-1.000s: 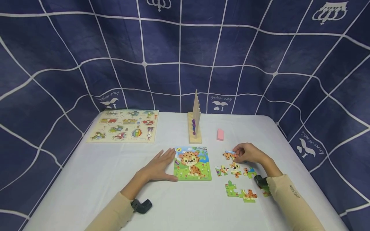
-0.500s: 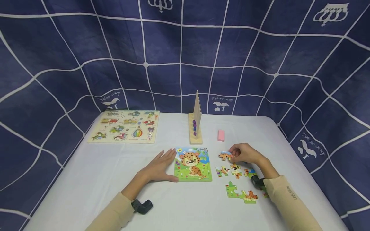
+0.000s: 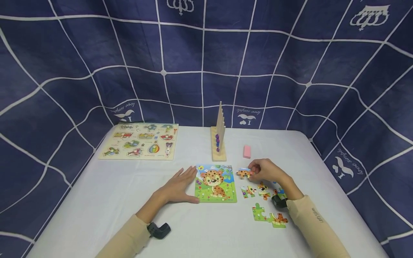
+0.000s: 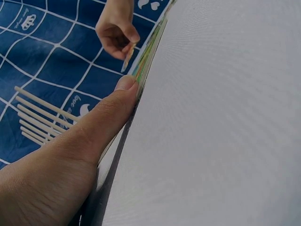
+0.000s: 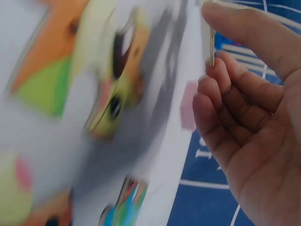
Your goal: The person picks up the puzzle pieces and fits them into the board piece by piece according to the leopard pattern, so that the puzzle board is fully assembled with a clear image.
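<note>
My right hand [image 3: 266, 170] pinches a spotted puzzle piece [image 3: 244, 173] between thumb and fingers, just right of the leopard puzzle board [image 3: 215, 183]. In the right wrist view the same puzzle piece [image 5: 212, 47] appears edge-on and thin, clear of the table. Flat beside the board's left edge, my left hand [image 3: 176, 187] has its fingers spread and its thumb at the lower left corner. Its thumb [image 4: 110, 110] touches the board's edge in the left wrist view. Loose pieces lie below my right hand, among them a face piece [image 3: 263, 190] and a green piece [image 3: 258, 212].
A wooden stand with upright rods [image 3: 220, 132] and purple beads stands behind the board. A pink block [image 3: 246, 151] lies to its right. At the back left is a vehicle puzzle board [image 3: 138, 141]. A blue checked curtain [image 3: 180, 46] encloses the white table [image 3: 206, 233].
My right hand has moved left with the spotted puzzle piece, closer to the leopard board. The left hand has stayed at the board's edge.
</note>
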A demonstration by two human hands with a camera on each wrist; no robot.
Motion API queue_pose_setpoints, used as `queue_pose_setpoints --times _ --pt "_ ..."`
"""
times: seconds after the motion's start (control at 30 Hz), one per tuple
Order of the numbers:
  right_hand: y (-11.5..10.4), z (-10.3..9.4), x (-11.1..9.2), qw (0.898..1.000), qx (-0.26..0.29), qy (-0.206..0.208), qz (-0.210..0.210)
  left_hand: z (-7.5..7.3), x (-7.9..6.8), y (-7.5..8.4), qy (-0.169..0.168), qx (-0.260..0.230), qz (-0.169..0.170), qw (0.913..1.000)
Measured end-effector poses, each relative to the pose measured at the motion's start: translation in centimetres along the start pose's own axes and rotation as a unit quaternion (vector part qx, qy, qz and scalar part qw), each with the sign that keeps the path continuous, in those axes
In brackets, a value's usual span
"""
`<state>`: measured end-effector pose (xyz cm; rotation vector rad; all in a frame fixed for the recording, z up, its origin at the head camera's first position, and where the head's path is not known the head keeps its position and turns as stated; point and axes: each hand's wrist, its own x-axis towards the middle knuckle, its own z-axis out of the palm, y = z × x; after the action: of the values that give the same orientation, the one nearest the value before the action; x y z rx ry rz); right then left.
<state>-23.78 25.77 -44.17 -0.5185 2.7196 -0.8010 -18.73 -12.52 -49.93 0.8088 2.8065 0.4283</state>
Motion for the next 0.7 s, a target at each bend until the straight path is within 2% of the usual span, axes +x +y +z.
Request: queue_pose_setpoints --times 0.5,0.7 --pt "-5.3 2.3 2.4 0.997 -0.018 0.026 -0.073 0.1 -0.1 0.1 0.005 0.001 0.009 0.9999" --pt "-7.1 3.6 3.6 0.997 -0.018 0.023 -0.074 0.0 -0.1 0.0 0.005 0.002 0.013 0.9999"
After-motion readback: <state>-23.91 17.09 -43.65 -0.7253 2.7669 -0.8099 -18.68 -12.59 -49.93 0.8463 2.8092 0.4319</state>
